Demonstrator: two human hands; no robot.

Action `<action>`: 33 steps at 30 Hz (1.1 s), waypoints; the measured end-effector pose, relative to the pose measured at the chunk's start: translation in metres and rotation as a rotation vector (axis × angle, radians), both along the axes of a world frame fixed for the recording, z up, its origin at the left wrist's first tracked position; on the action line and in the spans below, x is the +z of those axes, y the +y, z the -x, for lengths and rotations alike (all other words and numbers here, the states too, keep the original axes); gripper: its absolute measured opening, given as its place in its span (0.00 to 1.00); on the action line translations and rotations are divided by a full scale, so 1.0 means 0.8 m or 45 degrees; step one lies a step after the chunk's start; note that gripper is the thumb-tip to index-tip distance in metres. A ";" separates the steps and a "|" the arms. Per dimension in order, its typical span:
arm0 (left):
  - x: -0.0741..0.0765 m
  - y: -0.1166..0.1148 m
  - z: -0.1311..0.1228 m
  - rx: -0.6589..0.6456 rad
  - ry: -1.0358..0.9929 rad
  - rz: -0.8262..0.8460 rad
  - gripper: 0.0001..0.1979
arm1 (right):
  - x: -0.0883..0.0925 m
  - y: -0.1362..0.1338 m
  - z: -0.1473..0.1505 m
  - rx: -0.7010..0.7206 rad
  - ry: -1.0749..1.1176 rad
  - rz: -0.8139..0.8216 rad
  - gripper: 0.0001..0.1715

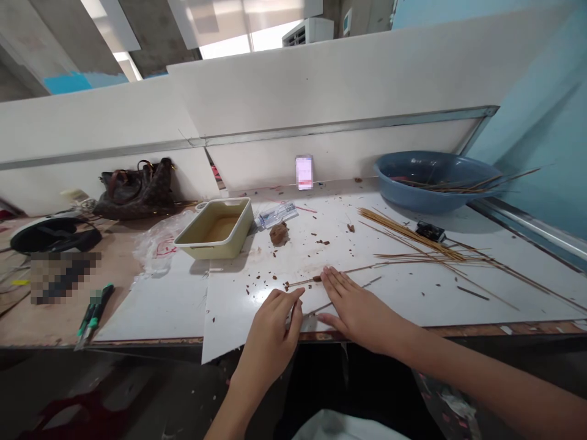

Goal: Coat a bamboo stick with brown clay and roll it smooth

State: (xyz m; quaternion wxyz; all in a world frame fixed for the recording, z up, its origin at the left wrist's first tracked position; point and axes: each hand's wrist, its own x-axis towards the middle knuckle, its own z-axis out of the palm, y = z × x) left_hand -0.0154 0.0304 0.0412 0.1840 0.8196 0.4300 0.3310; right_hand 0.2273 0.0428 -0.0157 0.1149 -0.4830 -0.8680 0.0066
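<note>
My right hand (pixel 355 302) lies flat on the white board, fingers stretched over a thin stick (pixel 360 269). Just left of its fingertips, a small brown dough-like lump (pixel 316 278) sits around that stick; the part under the fingers is hidden. My left hand (pixel 275 327) hovers by the board's front edge, close to the stick's left end. Its index finger points right and its thumb is apart from it, with nothing visible between them. A larger brown dough-like lump (pixel 278 233) rests farther back among scattered crumbs. Another thin stick (pixel 328 304) passes between my hands.
A blue basin (pixel 424 201) with sticks stands back right, near a bundle of sticks (pixel 403 232). A cream tub (pixel 215 249) stands left of the larger lump. A phone (pixel 304 172) leans on the partition. Green-black cutters (pixel 96 311) and a brown handbag (pixel 137 192) lie left.
</note>
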 end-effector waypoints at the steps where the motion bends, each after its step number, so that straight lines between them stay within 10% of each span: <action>1: 0.001 0.000 -0.001 0.000 0.006 -0.005 0.16 | 0.003 0.015 0.003 -0.015 -0.009 0.034 0.56; 6: 0.005 -0.001 -0.009 0.004 0.038 -0.002 0.17 | 0.013 0.068 0.018 -0.142 -0.009 0.094 0.58; 18: -0.006 -0.021 -0.032 0.023 0.134 -0.027 0.23 | 0.023 -0.044 -0.037 -0.038 0.107 -0.185 0.53; 33: -0.016 0.015 -0.099 0.105 0.905 0.039 0.36 | 0.020 -0.003 -0.019 -0.012 0.042 0.078 0.52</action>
